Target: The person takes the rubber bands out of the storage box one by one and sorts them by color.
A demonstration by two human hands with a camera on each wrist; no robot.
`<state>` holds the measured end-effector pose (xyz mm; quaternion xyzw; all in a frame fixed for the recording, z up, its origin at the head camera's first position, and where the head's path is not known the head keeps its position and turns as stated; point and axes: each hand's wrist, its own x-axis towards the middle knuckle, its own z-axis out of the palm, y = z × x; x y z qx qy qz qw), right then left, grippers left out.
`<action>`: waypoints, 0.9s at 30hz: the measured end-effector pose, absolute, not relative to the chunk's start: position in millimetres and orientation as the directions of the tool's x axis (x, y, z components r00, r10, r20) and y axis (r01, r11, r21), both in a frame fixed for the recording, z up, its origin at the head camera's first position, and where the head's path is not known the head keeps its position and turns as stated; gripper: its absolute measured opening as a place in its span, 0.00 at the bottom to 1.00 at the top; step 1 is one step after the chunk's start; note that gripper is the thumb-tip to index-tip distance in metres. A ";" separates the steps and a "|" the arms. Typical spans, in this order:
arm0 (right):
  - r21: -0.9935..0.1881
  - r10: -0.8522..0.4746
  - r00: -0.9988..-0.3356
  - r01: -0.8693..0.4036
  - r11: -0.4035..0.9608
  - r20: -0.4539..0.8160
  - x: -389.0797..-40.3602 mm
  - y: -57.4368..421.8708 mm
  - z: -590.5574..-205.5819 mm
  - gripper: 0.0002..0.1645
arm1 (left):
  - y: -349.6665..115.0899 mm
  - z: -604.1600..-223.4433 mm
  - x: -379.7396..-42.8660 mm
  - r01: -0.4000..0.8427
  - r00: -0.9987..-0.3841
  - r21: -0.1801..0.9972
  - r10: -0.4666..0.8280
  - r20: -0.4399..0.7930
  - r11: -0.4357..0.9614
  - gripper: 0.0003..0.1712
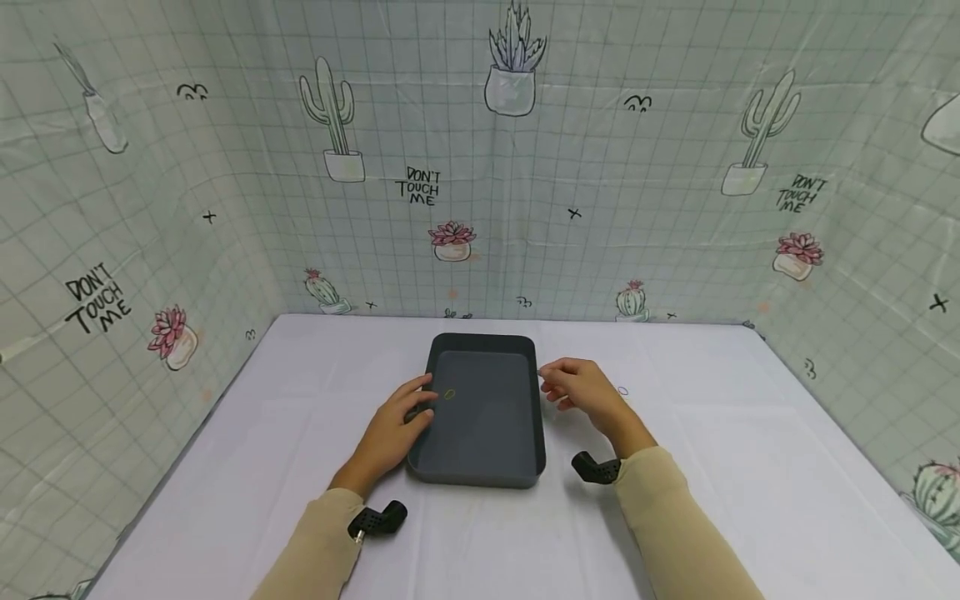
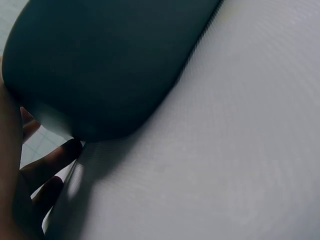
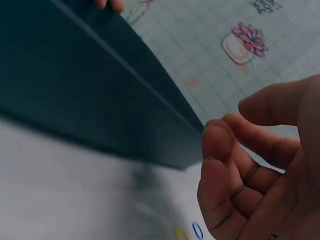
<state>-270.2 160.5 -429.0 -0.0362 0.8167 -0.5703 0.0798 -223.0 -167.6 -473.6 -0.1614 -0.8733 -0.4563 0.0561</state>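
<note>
A dark grey rectangular tray [image 1: 480, 433] lies on the white-covered table in front of me. My left hand [image 1: 390, 429] holds its left rim; fingertips and thumb reach over the edge, and the left wrist view shows other fingers outside the wall [image 2: 100, 75]. Inside the tray, near those fingertips, lies a small thin yellow ring [image 1: 450, 394]. Just outside the right rim, my right hand [image 1: 585, 392] hovers with loosely bent fingers [image 3: 215, 190], and nothing shows between thumb and fingers. Beyond that hand, a small thin ring [image 1: 623, 391] lies on the cloth.
In the right wrist view, a yellow ring [image 3: 181, 234] and a blue ring [image 3: 198, 230] lie on the table cloth [image 1: 712, 467] below the right hand. A grid-patterned curtain [image 1: 525, 167] with cactus drawings encloses the table at the back and sides.
</note>
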 end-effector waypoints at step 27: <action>-0.949 -0.256 -0.932 0.195 0.248 -0.258 -288.6 74.7 -417.9 0.19 | -166.7 -473.3 -222.1 0.332 -0.942 0.789 0.227 0.248 0.517 0.19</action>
